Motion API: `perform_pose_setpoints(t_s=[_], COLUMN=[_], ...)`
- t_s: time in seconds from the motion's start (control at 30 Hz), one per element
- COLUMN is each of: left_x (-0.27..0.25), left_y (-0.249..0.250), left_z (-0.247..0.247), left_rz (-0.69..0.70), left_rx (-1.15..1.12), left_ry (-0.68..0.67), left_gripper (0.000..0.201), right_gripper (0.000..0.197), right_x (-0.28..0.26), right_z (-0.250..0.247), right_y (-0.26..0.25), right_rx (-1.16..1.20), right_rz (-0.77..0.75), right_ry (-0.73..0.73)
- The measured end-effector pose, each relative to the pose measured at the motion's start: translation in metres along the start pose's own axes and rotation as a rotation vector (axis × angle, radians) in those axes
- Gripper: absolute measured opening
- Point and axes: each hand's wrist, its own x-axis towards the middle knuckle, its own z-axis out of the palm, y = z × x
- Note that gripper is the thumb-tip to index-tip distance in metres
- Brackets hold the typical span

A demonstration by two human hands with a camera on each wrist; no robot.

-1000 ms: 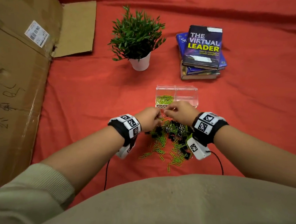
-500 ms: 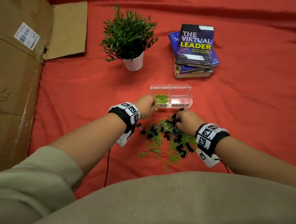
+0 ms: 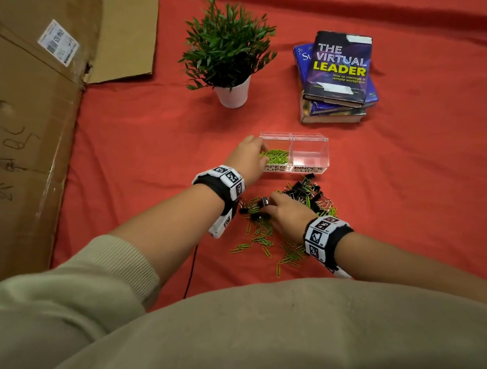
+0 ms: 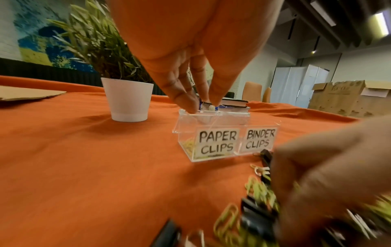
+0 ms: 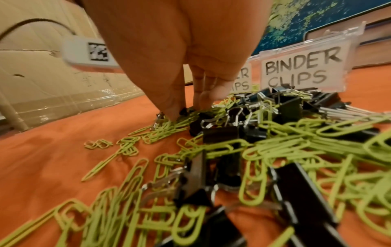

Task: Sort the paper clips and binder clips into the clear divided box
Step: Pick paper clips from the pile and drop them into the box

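The clear divided box [image 3: 309, 136] stands on the red cloth, labelled PAPER CLIPS on the left and BINDER CLIPS on the right [image 4: 186, 133] [image 5: 302, 70]. Green paper clips [image 3: 276, 155] lie in the left compartment; the right one looks empty. My left hand [image 3: 256, 152] hovers over the left compartment with its fingers [image 4: 190, 107] pointing down, and I see no clip between them. In front of the box lies a mixed pile of black binder clips [image 3: 308, 191] and green paper clips [image 3: 263, 240]. My right hand [image 3: 269, 209] pinches a small black binder clip [image 5: 184, 110] at the pile's left edge.
A potted plant in a white pot [image 3: 232, 93] stands behind the box to the left. A stack of books [image 3: 340, 67] lies behind it to the right. A large cardboard box [image 3: 19, 126] fills the left side, with a flat cardboard piece [image 3: 125, 34] beyond it.
My left hand has moved from the pile forward to the box's left compartment. My right hand has come back from near the box and down onto the left part of the pile.
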Motion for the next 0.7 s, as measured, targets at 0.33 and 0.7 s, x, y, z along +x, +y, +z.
perform_pose_setpoints(t_s=[0.33, 0.7], left_x=[-0.075, -0.091], left_y=[-0.053, -0.041], left_z=[0.027, 0.04], left_rz=[-0.108, 0.049], left_rx=[0.221, 0.256], left_ry=[-0.324, -0.333], left_gripper=[0.027, 0.029], right_gripper=[0.038, 0.023], right_x=[0.018, 0.018], right_z=[-0.009, -0.007], right_y=[0.005, 0.018], right_rx=[0.008, -0.125], right_rz=[0.05, 0.144], right_ry=[0.059, 0.081])
